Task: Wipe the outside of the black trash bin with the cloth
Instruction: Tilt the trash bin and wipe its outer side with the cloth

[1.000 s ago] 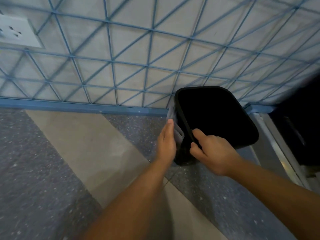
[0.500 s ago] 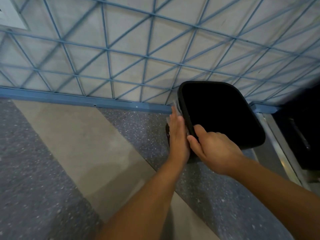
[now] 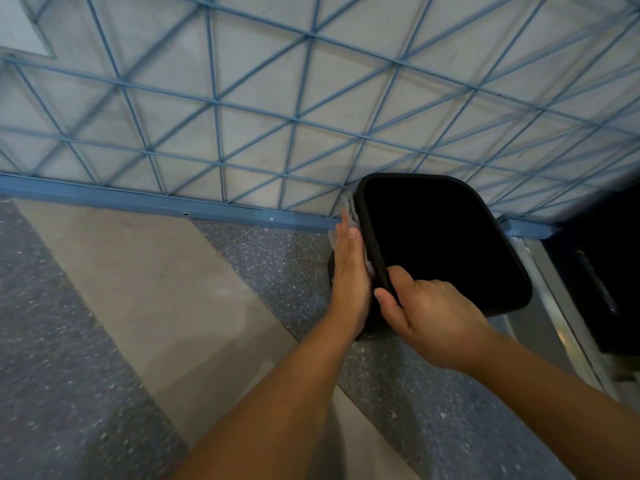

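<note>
The black trash bin [image 3: 446, 237] stands on the floor against the wall, its open top facing me. A pale grey cloth [image 3: 350, 210] lies flat against the bin's left outer side. My left hand [image 3: 349, 275] presses on that cloth with flat fingers pointing toward the wall; most of the cloth is hidden under the palm. My right hand [image 3: 426, 313] grips the bin's near left rim, thumb outside and fingers curled over the edge.
Behind the bin rises a pale wall with a blue triangular line pattern [image 3: 294, 109] and a blue skirting strip [image 3: 138, 200]. The floor has grey speckled [image 3: 62, 341] and beige [image 3: 149, 271] sections. A dark cabinet [image 3: 609, 271] and a metal threshold [image 3: 554, 306] are to the right.
My left hand with the cloth has slid along the bin's left side toward the wall. My right hand has kept its hold on the rim.
</note>
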### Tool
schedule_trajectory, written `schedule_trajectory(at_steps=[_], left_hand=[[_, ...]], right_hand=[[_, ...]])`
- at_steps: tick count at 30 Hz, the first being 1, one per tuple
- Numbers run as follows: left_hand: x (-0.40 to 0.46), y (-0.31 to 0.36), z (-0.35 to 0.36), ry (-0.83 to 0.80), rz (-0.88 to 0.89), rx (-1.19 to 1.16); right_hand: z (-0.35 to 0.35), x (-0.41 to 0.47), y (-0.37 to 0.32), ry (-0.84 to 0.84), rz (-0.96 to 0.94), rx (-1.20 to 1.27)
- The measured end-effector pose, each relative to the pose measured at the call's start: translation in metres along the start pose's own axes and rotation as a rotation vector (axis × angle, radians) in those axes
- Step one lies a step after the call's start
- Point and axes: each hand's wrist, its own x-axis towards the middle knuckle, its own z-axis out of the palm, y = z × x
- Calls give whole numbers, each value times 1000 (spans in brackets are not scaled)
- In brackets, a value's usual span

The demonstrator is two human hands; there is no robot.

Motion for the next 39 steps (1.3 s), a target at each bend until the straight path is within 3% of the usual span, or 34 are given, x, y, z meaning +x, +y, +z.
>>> schedule_trajectory(at_steps=[10, 28, 34, 39], left_hand=[[-3, -5, -2, -41, 63, -60], [-1, 18, 6, 21, -26, 11], [3, 5, -7, -41, -55, -19], [-8, 8, -5, -47, 35, 39]], right_hand=[[6, -2, 5, 53, -50, -4], [6, -4, 4, 79, -5, -11], [7, -1, 3, 75, -1, -19], [3, -3, 0, 56, 20, 3]])
